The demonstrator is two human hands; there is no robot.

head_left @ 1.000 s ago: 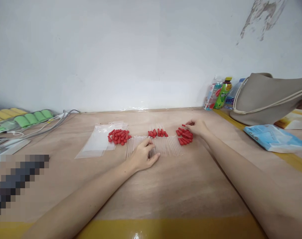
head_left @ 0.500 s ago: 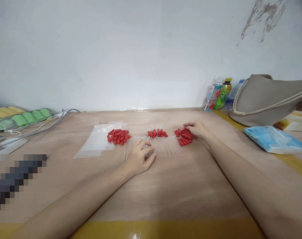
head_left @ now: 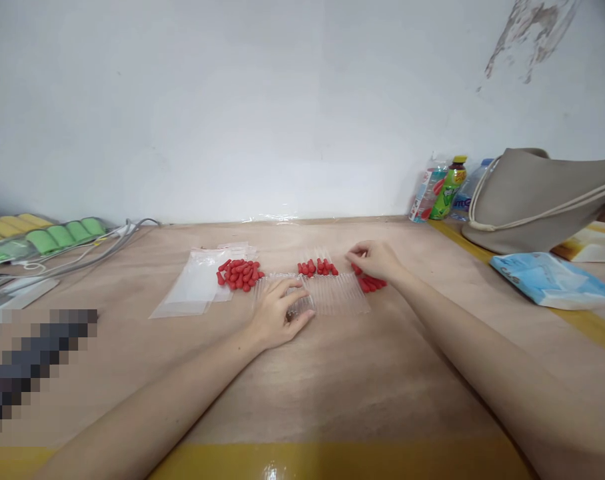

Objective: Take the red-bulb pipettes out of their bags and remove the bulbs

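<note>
A row of clear thin tubes (head_left: pixel 340 295), which look like dropper tubes, lies across the middle of the table. My left hand (head_left: pixel 280 310) rests over the left part of this row, its fingers apart and bent. Behind the row, several tubes carry red rubber bulbs (head_left: pixel 317 267) at their near ends. My right hand (head_left: pixel 380 260) hovers at the right pile of red bulbs (head_left: pixel 371 284), partly covering it. Its thumb and fingertips are pinched together; what is between them is too small to make out. A larger heap of red bulbs (head_left: pixel 240 275) lies left of the tubes.
Clear plastic bags (head_left: pixel 185 287) lie left of the larger heap. Cables (head_left: pixel 117 240) and green padded packs (head_left: pixel 65 233) are at the far left. Bottles (head_left: pixel 447 190), a grey bag (head_left: pixel 537 200) and a blue tissue pack (head_left: pixel 552 280) stand or lie at the right.
My right hand has moved left across the right pile, toward the tubes with bulbs, uncovering bulbs at the pile's near side. My left hand stays on the tubes.
</note>
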